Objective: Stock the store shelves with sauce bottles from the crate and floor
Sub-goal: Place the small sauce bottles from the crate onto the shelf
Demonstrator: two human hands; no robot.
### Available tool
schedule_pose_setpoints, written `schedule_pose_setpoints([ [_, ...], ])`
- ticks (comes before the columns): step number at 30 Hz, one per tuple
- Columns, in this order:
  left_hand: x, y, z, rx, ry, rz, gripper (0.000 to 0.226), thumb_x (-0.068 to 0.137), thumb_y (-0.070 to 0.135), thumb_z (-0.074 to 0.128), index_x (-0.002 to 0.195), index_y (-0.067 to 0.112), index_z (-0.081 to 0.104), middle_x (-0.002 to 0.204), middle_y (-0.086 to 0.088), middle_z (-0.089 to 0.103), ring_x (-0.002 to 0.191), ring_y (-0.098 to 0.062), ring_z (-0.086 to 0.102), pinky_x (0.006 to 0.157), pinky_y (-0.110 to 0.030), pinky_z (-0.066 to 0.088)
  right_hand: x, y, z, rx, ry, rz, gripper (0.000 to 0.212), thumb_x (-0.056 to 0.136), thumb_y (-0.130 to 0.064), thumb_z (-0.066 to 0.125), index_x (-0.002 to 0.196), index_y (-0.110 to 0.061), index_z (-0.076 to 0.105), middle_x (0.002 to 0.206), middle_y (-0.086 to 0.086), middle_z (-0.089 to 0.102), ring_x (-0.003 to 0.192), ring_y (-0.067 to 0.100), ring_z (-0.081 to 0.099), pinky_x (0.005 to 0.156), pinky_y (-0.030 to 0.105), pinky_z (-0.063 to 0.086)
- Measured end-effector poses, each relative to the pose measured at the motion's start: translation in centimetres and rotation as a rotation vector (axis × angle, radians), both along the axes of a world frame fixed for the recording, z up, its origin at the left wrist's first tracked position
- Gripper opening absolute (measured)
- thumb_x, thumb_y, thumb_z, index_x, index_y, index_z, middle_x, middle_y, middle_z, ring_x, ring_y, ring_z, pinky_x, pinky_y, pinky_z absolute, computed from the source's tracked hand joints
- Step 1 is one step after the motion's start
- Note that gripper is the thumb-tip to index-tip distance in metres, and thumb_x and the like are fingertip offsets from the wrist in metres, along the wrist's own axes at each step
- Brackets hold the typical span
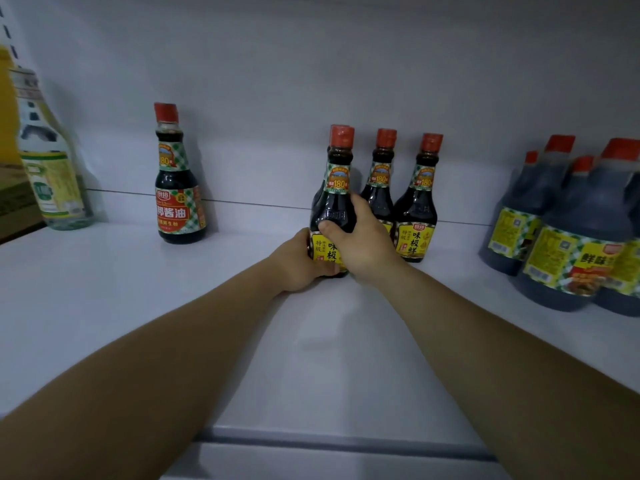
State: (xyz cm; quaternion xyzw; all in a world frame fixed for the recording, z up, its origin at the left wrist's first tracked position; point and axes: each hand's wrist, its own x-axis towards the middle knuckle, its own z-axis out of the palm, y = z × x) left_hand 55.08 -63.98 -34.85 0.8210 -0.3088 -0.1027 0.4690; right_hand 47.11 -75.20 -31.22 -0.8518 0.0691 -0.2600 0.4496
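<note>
A dark sauce bottle [334, 199] with a red cap and yellow label stands upright on the white shelf [173, 299]. My left hand [301, 263] grips its base from the left. My right hand [360, 240] wraps its belly from the right, thumb across the front. Another red cap shows just behind it. Two matching bottles [381, 188] [417, 209] stand close to its right. A red-labelled sauce bottle [178, 188] stands alone to the left.
Several large dark jugs [571, 237] with yellow labels crowd the right end of the shelf. A tall pale bottle [48, 161] stands at the far left beside a cardboard box [14, 199]. The shelf's front edge [346, 441] runs below my forearms.
</note>
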Motion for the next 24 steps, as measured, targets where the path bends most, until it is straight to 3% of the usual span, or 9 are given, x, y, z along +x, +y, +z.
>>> schedule_pose_setpoints([
  [3,-0.2,0.0,0.0,0.023,-0.004,-0.006,0.071,0.068,0.034,0.081,0.129,0.019,0.048,0.116,0.003,0.065,0.106,-0.016,0.061,0.094,-0.032,0.048,0.1,-0.4,1.8,-0.04,0.045,-0.006,0.057,0.088,-0.038,0.067,0.137,-0.021,0.043,0.118,-0.004,0.058,0.104,0.012,0.055,0.071,0.02,0.041],
  [7,-0.2,0.0,0.3,0.048,-0.01,-0.033,0.058,0.079,0.025,0.075,0.131,0.02,0.05,0.118,0.003,0.064,0.105,-0.013,0.058,0.088,-0.024,0.039,1.6,-0.7,5.7,0.064,0.058,0.019,0.074,0.089,-0.046,0.061,0.148,-0.019,0.027,0.132,-0.002,0.051,0.12,0.019,0.052,0.087,0.027,0.038],
  [11,0.1,-0.1,0.4,0.066,0.01,-0.061,0.049,0.083,0.019,0.072,0.128,0.019,0.053,0.116,0.002,0.064,0.103,-0.012,0.058,0.085,-0.021,0.038,2.8,-0.5,5.9,0.063,0.121,0.079,0.025,0.095,-0.037,0.054,0.114,-0.021,0.05,0.099,0.001,0.061,0.087,0.016,0.06,0.067,0.025,0.042],
  [14,0.1,-0.2,0.4,0.068,0.005,-0.059,0.044,0.083,0.019,0.072,0.123,0.022,0.054,0.108,0.006,0.063,0.1,-0.011,0.057,0.079,-0.017,0.039,2.9,-0.3,4.9,0.114,0.098,0.1,0.02,0.096,-0.039,0.052,0.11,-0.024,0.052,0.102,0.005,0.062,0.087,0.014,0.06,0.069,0.025,0.043],
  [19,0.6,-0.4,-0.2,0.08,0.011,-0.038,0.065,0.079,0.028,0.076,0.135,0.022,0.044,0.122,0.005,0.062,0.113,-0.015,0.057,0.096,-0.027,0.041,2.8,-0.3,4.6,0.148,0.081,0.079,0.012,0.095,-0.042,0.053,0.098,-0.03,0.051,0.1,0.003,0.062,0.09,0.017,0.06,0.07,0.025,0.042],
  [22,-0.2,-0.3,0.0,0.1,0.008,-0.012,0.08,0.074,0.032,0.078,0.14,0.025,0.033,0.124,0.005,0.06,0.113,-0.015,0.057,0.1,-0.03,0.041,2.1,-0.2,4.7,0.145,0.064,0.07,0.03,0.094,-0.046,0.053,0.112,-0.022,0.054,0.103,0.001,0.063,0.094,0.017,0.061,0.07,0.026,0.043],
  [24,-0.8,0.1,0.4,0.101,0.02,0.025,0.106,0.058,0.048,0.08,0.145,0.027,0.023,0.126,0.005,0.06,0.114,-0.015,0.058,0.104,-0.037,0.042,0.9,-0.2,4.8,0.128,0.066,0.063,0.04,0.094,-0.05,0.052,0.122,-0.021,0.052,0.112,0.0,0.063,0.102,0.017,0.06,0.072,0.028,0.043],
])
